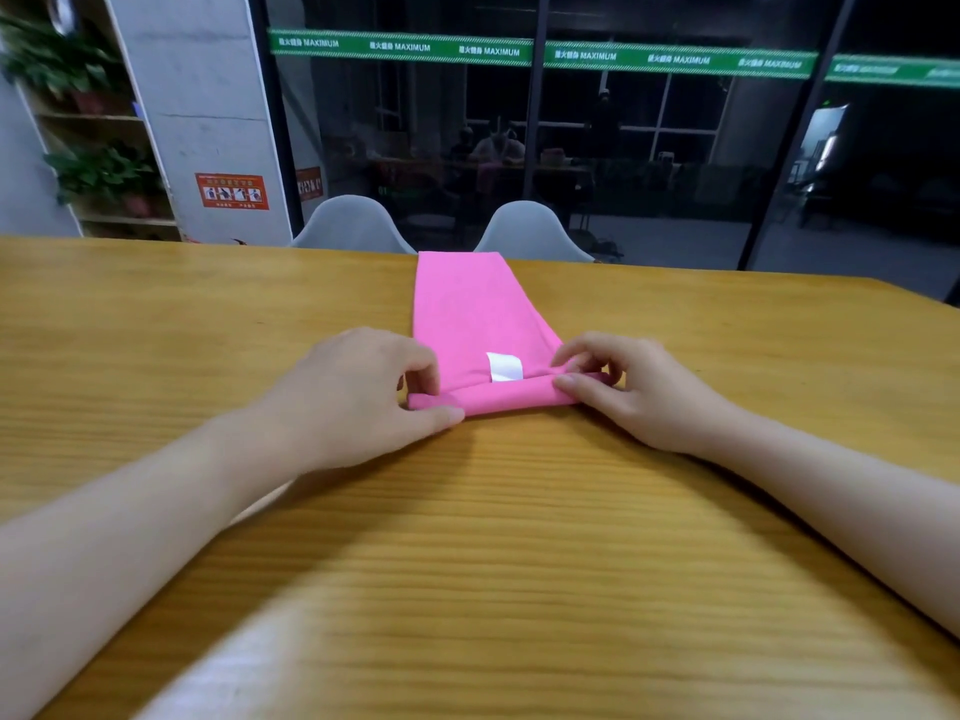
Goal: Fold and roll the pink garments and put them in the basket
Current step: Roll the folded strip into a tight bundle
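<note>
— What's the surface and the room like from your end?

— I see a wide wooden desk [519,537] with a yellow grain, running the full width of my view. Past its far edge stand two grey chairs [353,223], then a dark glass wall [649,148] with a green banner [545,54] across it. At far left there is a shelf [93,148] with potted plants, and a concrete pillar [202,122] carrying an orange sign [232,191].

— And the garment?

— The pink garment [467,309] lies folded into a long strip down the middle of the desk, its far end reaching the desk's far edge. Its near end is rolled into a short tube, with a white label [505,366] showing just behind the roll.

— The hands?

— My left hand [353,392] pinches the left end of the roll, thumb along the near side, fingers curled over the top. My right hand [628,387] grips the right end the same way, fingertips on the roll.

— Room to move?

— Bare desk lies on both sides of the strip and between the roll and me. The right far corner of the desk shows at the right of my view.
</note>
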{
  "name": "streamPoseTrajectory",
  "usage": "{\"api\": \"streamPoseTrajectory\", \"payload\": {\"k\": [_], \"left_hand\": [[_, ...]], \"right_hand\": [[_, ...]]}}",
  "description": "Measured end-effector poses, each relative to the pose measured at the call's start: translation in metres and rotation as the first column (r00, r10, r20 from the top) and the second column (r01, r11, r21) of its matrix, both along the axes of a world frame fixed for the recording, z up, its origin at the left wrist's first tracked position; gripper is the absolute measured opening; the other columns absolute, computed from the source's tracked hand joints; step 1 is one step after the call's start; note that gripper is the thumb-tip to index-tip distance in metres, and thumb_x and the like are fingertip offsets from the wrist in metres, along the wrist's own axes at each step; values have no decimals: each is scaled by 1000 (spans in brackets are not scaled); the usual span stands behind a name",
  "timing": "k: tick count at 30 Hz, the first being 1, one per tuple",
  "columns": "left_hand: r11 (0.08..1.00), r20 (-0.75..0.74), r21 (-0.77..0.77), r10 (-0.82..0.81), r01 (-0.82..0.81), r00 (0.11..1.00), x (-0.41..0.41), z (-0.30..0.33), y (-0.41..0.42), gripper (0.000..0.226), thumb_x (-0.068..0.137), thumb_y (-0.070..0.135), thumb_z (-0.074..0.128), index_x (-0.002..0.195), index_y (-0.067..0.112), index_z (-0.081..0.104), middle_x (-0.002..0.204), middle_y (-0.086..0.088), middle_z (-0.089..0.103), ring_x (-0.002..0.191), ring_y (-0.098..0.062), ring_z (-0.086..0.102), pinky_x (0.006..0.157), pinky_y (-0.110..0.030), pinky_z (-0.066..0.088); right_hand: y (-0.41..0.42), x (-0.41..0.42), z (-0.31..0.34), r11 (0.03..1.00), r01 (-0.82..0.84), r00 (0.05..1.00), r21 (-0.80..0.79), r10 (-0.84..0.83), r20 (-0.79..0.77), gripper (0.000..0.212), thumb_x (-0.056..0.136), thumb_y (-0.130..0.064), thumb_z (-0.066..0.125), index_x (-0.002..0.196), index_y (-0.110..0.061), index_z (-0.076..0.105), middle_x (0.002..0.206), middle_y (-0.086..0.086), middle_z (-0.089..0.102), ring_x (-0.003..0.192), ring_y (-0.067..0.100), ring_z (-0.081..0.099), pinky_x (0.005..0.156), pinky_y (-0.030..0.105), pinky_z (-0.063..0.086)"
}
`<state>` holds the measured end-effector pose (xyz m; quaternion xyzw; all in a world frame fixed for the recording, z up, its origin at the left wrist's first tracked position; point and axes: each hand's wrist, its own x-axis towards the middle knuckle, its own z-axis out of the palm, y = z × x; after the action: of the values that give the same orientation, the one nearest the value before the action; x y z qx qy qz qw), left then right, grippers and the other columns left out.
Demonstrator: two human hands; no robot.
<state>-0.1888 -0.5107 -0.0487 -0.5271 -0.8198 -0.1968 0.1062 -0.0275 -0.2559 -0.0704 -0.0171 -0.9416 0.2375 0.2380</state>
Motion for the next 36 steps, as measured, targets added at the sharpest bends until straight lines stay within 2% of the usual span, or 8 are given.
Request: {"api": "streamPoseTrajectory", "payload": {"k": [3,6,14,18,22,26,29,36], "left_hand": [[1000,50,9,-19,18,999,-4,-4,1,19,87,52,71,85,33,67,91,18,57,90,-4,54,78,-31,47],[998,160,55,-46,38,986,-11,-9,6,16,92,46,67,83,32,67,91,13,55,89,-6,54,79,-29,44],[999,322,40,9,-23,947,-19,-12,19,52,105,40,47,78,-4,53,78,-15,54,71,-24,48,72,-43,38],[993,367,113,-2,-43,930,-21,-15,19,44,103,41,55,72,10,57,59,5,47,57,-8,42,58,-28,32],[970,394,238,-45,-54,918,-22,-18,24,11,98,36,64,91,28,62,61,7,54,56,-4,45,56,-19,34],[976,357,210,-135,62,924,-18,-19,23,12,102,33,59,90,31,59,60,2,56,56,-5,45,58,-23,37],[981,378,175,-150,88,914,-19,-19,21,13,101,35,59,90,30,61,69,-8,60,62,-10,46,65,-36,41],[964,251,264,-100,32,963,-14,-17,21,11,92,31,72,84,30,65,86,11,60,82,-8,54,77,-26,45]], "right_hand": [[1,1,-1,999,10,1000,-50,-11,-27,7,95,-32,70,98,-26,68,83,-7,67,79,10,57,72,17,42],[2,3,-3,994,33,998,101,-27,-56,15,93,-39,68,89,-25,68,88,-9,65,89,12,56,80,29,45],[9,2,-2,969,73,997,237,-77,9,31,97,-46,60,117,-26,73,106,-16,60,104,8,53,93,35,48],[6,-4,0,983,88,993,158,-99,59,23,103,-34,55,109,-22,74,96,-12,66,96,12,53,87,33,44],[-1,-10,3,986,147,977,80,-157,144,33,107,-30,47,89,-10,67,83,2,67,84,20,55,78,38,43],[-3,-6,12,985,168,948,37,-172,266,39,108,-31,43,78,-10,54,69,-3,54,61,8,46,61,33,34],[-2,3,6,990,140,972,8,-138,191,13,105,-33,50,100,-25,59,78,-8,61,73,5,56,68,28,43],[-4,6,5,862,113,991,494,-63,-118,12,95,-26,60,100,-23,71,105,-5,56,95,18,51,80,39,44]]}}
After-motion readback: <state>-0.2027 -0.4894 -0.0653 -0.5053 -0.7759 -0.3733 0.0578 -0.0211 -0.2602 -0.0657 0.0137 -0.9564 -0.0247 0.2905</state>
